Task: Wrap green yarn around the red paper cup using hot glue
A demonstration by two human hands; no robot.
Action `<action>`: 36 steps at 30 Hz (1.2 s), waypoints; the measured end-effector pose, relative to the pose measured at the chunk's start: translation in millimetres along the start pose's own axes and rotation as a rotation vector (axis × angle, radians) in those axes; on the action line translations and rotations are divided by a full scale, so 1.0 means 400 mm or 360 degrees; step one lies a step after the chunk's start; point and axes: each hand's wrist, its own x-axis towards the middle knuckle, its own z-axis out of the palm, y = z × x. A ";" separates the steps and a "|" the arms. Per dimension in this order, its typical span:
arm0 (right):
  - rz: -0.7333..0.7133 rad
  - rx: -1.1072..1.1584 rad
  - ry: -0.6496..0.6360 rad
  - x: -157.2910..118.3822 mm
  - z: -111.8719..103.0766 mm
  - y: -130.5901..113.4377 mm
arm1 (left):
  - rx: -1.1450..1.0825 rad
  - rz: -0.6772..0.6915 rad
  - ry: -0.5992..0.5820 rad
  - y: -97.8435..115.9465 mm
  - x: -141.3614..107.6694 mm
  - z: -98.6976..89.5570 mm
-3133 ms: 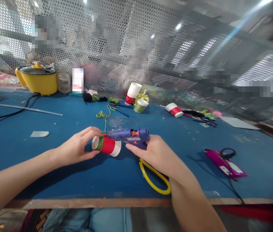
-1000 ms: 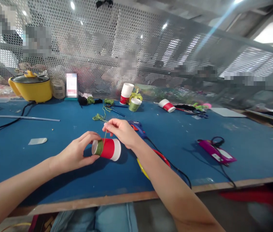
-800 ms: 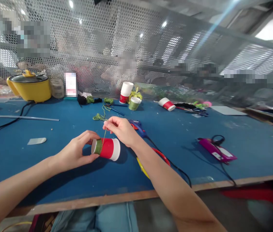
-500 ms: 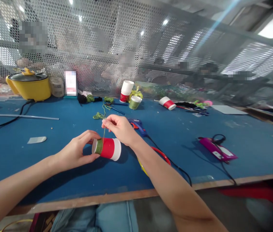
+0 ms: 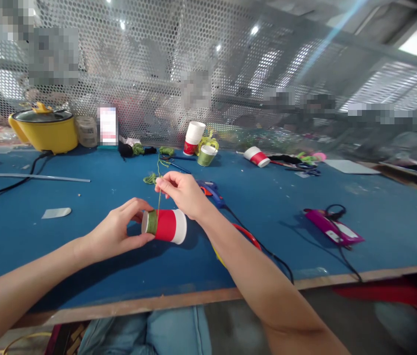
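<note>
A paper cup, white with a red band, lies on its side just above the table. Green yarn is wound round its narrow end. My left hand grips that end between thumb and fingers. My right hand pinches the green yarn, which runs taut from the cup up to the fingertips. Beyond the fingers the yarn trails to a loose heap and a small skein at the back.
A glue gun lies behind my right forearm, its cord running forward. Stacked cups, a yarn-covered cup and a tipped cup are farther back. A yellow pot stands left; a purple box lies right.
My right hand has risen very slightly with the yarn. The cup and my left hand hold almost the same place.
</note>
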 end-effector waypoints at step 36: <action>0.0163 -0.0512 -0.0160 -0.014 0.031 0.017 | -0.0091 -0.0179 -0.0031 0.008 -0.003 0.002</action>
